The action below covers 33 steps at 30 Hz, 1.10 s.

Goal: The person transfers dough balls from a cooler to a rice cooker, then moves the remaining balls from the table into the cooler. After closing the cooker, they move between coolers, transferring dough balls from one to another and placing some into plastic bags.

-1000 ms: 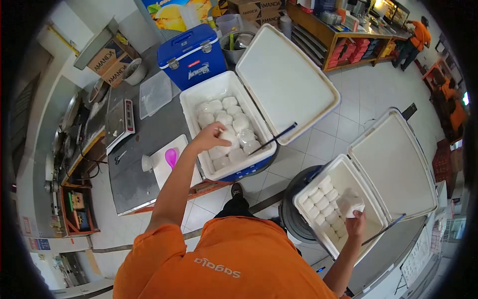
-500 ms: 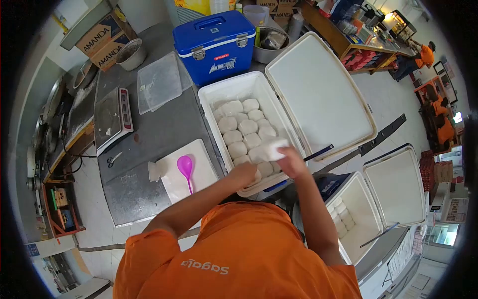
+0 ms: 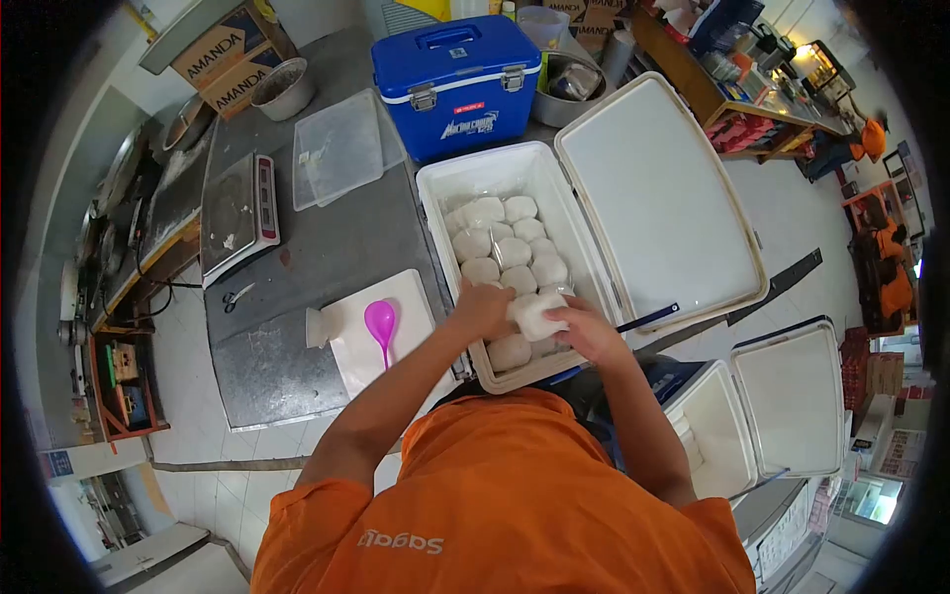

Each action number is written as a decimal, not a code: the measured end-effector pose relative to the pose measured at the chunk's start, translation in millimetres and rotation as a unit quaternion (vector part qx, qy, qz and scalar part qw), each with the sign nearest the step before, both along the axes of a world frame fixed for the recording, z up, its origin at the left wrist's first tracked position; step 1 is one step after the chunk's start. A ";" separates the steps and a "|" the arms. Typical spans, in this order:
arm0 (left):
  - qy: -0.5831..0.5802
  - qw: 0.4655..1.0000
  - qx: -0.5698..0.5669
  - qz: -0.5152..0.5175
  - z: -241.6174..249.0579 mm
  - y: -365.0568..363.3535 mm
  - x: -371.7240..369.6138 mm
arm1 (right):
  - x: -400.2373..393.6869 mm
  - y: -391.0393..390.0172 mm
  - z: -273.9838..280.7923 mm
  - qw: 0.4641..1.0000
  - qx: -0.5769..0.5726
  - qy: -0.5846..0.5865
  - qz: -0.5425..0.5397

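A white cooler box (image 3: 431, 203) stands open before me, holding rows of round, pale dough balls (image 3: 515, 252) with clear plastic film among them. My right hand (image 3: 586, 332) grips a whitish dough ball (image 3: 540, 317) just above the others. On the left side of the box, my left hand (image 3: 483, 309) has its fingers curled in beside that ball; what they pinch is hidden. Left of the box, a purple spoon (image 3: 380, 321) lies on a white board (image 3: 406, 297).
The cooler lid (image 3: 658, 188) is swung open to the right. A blue cooler (image 3: 455, 89) stands behind, and a digital scale (image 3: 237, 213) and scissors (image 3: 236, 297) lie on the left of the table. Another open cooler (image 3: 717, 436) is at lower right. Farther right are people in orange.
My right hand has brought the dough ball down and left, toward my left hand. My left hand has moved a little farther up into the box. The whole view has shifted slightly.
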<state>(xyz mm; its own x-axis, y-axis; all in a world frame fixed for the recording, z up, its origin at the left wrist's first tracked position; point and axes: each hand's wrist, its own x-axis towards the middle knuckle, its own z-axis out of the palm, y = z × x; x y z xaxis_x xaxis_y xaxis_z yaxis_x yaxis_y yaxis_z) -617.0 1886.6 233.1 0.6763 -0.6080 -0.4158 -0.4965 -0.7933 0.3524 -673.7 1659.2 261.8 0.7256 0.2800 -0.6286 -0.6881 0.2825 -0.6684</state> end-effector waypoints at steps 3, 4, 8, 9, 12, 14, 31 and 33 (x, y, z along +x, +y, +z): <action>-0.013 0.994 -0.080 0.073 -7.7 -12.6 -21.5 | 4.8 -27.3 -12.6 0.994 -0.092 -0.059 -0.022; -0.012 0.995 -0.076 0.067 -5.4 -12.0 -18.5 | 10.9 -28.7 -20.5 0.994 -0.087 -0.057 -0.028; 0.038 0.998 -0.049 -0.009 -29.4 -3.1 -26.0 | 36.9 17.1 -43.8 0.959 -0.212 -0.181 -0.058; 0.034 0.998 -0.061 0.008 -41.1 -1.2 -32.4 | 49.0 31.6 -77.3 0.956 -0.218 -0.192 -0.035; -0.067 0.997 -0.020 0.023 -33.1 -7.2 -63.9 | 66.4 68.2 -102.2 0.945 -0.237 -0.222 0.020; -0.130 0.991 0.014 -0.034 -11.2 -8.3 -83.1 | 68.3 73.5 -101.4 0.937 -0.255 -0.235 0.054; -0.113 0.984 -0.126 0.051 -17.6 28.8 9.1 | -84.0 -46.4 42.1 0.850 -0.364 -0.327 -0.193; -0.183 0.972 -0.143 0.043 -10.7 16.8 -3.3 | -156.8 -112.9 17.7 0.783 -0.444 -0.243 -0.361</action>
